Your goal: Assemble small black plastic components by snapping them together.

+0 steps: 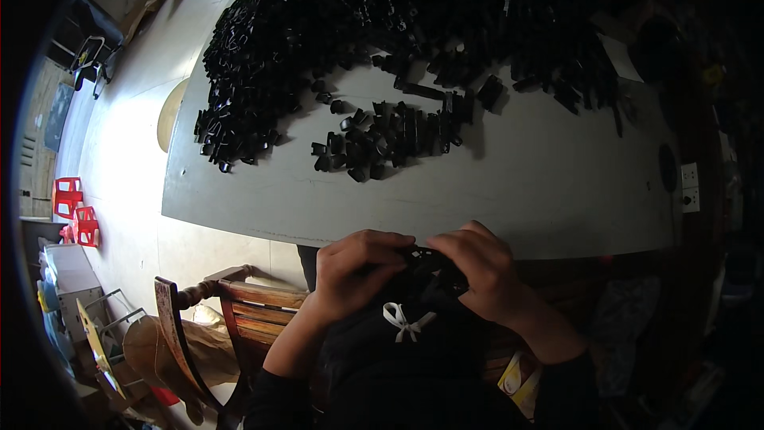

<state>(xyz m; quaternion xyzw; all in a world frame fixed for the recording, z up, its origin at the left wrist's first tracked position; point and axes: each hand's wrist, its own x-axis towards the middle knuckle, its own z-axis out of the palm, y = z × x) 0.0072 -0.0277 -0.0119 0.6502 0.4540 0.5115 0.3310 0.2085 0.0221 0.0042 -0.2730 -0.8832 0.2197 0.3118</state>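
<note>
The left hand [360, 261] is closed in a pinch, and the right hand [481, 264] is bent toward it; a dark piece [422, 255] appears to be held between both, at the desk's near edge. Its long axis cannot be told against the black clothing. A loose cluster of black parts [410, 129] is seen straight ahead on the desk [509, 199], nearer to the left hand, with its longer strips ranged side by side at the right. Beyond it, a large black heap [255, 56] is spread across the far side. The hands are separated from the cluster by the desk edge and bare top. A wooden chair [263, 307] is seen beside the left forearm, and a white drawstring bow [406, 322] below the hands.
</note>
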